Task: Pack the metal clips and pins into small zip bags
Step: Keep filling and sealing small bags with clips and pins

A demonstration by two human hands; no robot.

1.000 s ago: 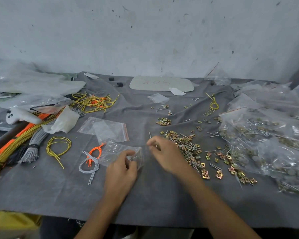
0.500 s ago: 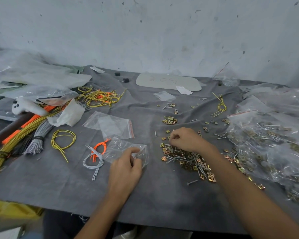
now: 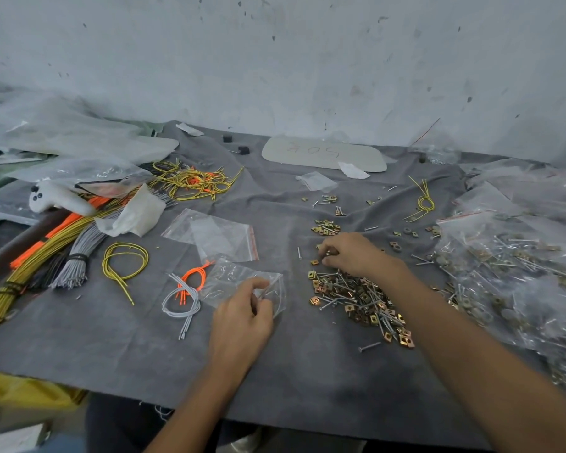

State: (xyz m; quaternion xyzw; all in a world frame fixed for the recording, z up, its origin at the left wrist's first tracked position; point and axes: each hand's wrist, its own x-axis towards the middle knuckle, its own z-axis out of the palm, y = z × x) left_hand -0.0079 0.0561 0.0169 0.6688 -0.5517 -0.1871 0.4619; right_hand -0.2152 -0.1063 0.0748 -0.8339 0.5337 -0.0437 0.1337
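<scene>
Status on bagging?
Left hand pinches zip bag. Right hand curled at clip pile, grasp unclear. Wire loops beside bag, not blocking.

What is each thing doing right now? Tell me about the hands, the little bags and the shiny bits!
Left hand, pinches the held bag at its edge.
Held bag, clear, crumpled, lying on the cloth.
Right hand, fingers curled down on loose clips; grip unclear.
Pile, heaped loose on the cloth.
Spare bag, flat, empty.
Full bags, stuffed, heaped at the right.
</scene>
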